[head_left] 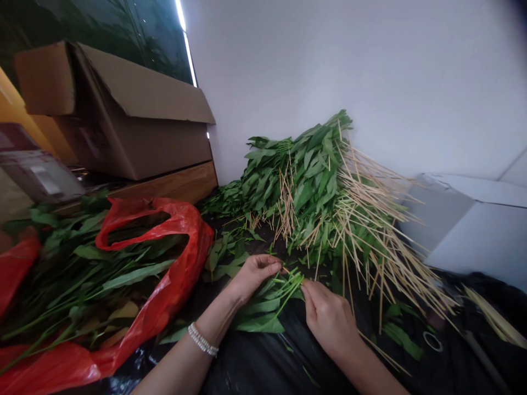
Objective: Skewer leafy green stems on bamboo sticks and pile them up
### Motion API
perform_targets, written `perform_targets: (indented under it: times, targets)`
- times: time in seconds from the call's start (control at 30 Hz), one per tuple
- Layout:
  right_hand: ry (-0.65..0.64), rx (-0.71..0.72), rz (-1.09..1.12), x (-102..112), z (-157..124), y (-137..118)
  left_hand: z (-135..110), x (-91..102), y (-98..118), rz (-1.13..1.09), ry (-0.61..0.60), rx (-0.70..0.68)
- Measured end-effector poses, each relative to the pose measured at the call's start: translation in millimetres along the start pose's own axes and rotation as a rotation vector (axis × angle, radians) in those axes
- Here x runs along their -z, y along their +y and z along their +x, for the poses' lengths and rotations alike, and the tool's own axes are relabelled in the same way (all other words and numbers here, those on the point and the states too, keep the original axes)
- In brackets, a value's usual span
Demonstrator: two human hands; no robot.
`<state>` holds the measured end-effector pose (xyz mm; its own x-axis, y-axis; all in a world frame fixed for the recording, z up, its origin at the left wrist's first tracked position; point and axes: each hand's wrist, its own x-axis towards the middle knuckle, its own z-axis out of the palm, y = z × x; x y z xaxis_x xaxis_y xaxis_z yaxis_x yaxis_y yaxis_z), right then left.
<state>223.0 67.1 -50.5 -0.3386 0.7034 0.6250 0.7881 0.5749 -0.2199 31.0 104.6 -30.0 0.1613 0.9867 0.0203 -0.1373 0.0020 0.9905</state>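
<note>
Low in the middle of the head view, a small bunch of leafy greens (263,315) lies between my hands, its cut stems gathered at the top. My left hand (261,271), with a white beaded bracelet at the wrist, is closed in a pinch at the left of the stem ends. A thin brownish stick, like a skewer, shows at its fingertips. From the right, my right hand (329,312) pinches the stem ends, fingers curled. Behind them stands a large heap of skewered greens (317,164), with many bare bamboo skewer ends (370,225) sticking out to the right.
On the left lies an open red plastic bag (193,236) full of loose greens (94,274). A cardboard box (160,142) stands behind it. Black plastic sheeting (247,365) covers the work surface. At right are a white box (477,230) and a small ring (432,342).
</note>
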Motion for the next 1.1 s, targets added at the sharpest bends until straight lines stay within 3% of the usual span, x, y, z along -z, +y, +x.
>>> perform_targets:
  times: [0.23, 0.43, 0.63, 0.8, 1.1]
  targets:
    - [-0.023, 0.001, 0.012, -2, 0, 0, -2, -9.2, 2, 0.075, -0.030, -0.025]
    - [-0.006, -0.029, -0.033, -2, 1, 5, -2, 5.5, 13, 0.140, 0.007, -0.224]
    - [-0.037, -0.059, -0.057, -2, 1, 6, -9, 6.2, 22, 0.504, -0.249, -0.355]
    - [-0.072, -0.080, -0.072, -2, 1, 6, -8, -0.8, 19, 0.725, -0.185, -0.425]
    - [-0.092, -0.105, -0.048, -1, 1, 6, -9, -4.6, 12, 0.663, -0.167, -0.339]
